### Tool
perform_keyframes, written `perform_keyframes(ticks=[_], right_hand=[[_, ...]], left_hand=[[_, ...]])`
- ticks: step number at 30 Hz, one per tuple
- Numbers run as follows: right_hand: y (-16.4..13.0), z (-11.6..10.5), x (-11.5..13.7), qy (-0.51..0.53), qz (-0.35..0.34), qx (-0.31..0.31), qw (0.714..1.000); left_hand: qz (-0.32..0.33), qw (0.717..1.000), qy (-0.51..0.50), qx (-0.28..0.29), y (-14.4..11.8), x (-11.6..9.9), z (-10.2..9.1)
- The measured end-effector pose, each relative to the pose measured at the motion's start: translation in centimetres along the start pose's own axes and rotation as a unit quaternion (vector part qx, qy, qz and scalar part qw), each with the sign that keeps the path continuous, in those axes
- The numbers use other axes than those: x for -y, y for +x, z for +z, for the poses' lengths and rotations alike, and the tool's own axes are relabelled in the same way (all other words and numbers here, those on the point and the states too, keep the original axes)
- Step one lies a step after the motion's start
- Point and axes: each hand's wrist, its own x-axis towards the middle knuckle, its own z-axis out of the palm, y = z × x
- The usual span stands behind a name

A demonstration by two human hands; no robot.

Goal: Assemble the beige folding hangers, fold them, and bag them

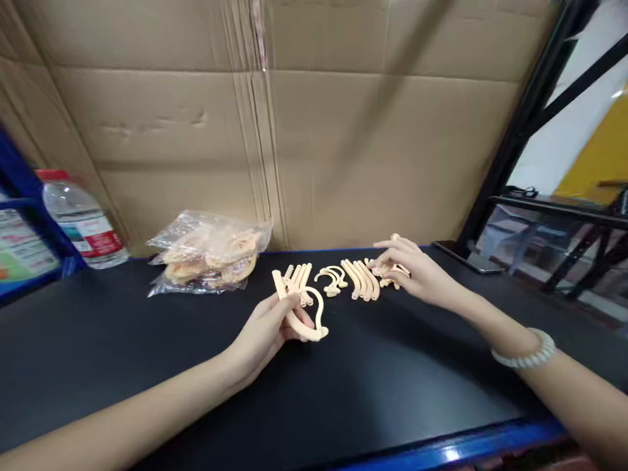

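Observation:
My left hand [267, 330] grips a cream curved plastic piece [308, 320] just above the black tabletop [343, 392]. Behind it lie several straight cream pieces [298, 278], small hooked ones [332, 278] and a row of curved ones [363, 280]. My right hand [417, 271], a bead bracelet on its wrist, rests at the right end of that row with its fingers closed on a small cream piece [392, 269], partly hidden by the fingers.
A clear plastic bag of more cream pieces [210, 255] lies at the back left. A water bottle [81, 219] stands at the far left by a blue frame. A phone [466, 256] lies at the back right. Cardboard walls stand behind.

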Motion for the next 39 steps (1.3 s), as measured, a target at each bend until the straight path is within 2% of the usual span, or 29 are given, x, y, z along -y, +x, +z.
perform_keyframes(ticks=[5,13,26,33,39], right_hand=[[-0.4,0.5,-1.5,0.076,0.027,0.049,0.995],[-0.5,1.5,-1.1,0.076,0.038,0.132,0.988],[-0.5,1.5,-1.3,-0.018,0.07,0.145,0.987],[-0.3,0.9,-0.6,0.045,0.063,0.185,0.98],[-0.3,1.0,0.6,0.018,0.052,0.146,0.988]], left_hand=[[0.001,1.0,-0.001,0.006,0.1,0.1,0.2],[0.01,1.0,-0.004,0.014,0.1,0.5,-0.2],[0.013,0.999,0.0,0.033,0.4,0.6,-0.4],[0.008,0.999,0.003,0.033,0.4,0.4,-0.2],[0.012,0.998,0.003,0.057,0.2,0.7,-0.4]])
